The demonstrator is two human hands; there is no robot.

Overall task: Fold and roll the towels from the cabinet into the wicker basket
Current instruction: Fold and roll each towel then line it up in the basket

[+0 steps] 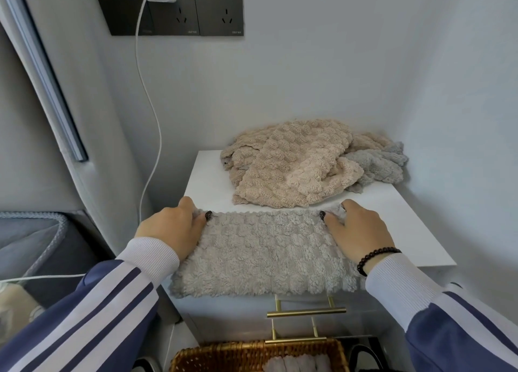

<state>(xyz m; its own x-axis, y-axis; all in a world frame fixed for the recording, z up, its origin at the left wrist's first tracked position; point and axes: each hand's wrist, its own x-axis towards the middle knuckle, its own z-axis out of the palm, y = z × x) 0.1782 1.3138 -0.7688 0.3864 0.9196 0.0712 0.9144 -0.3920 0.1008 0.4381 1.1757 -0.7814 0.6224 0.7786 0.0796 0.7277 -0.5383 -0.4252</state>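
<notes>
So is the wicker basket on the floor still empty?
No: the wicker basket already holds pale rolled towels, visible at the bottom edge of the view.

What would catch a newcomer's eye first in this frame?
First, the grey towel spread flat on the near part of the white cabinet top, with the left hand and right hand pinching its two far corners. Behind it, towards the wall corner, lies an unfolded heap of beige and grey towels. At the bottom edge, the wicker basket holds pale rolled towels.
</notes>
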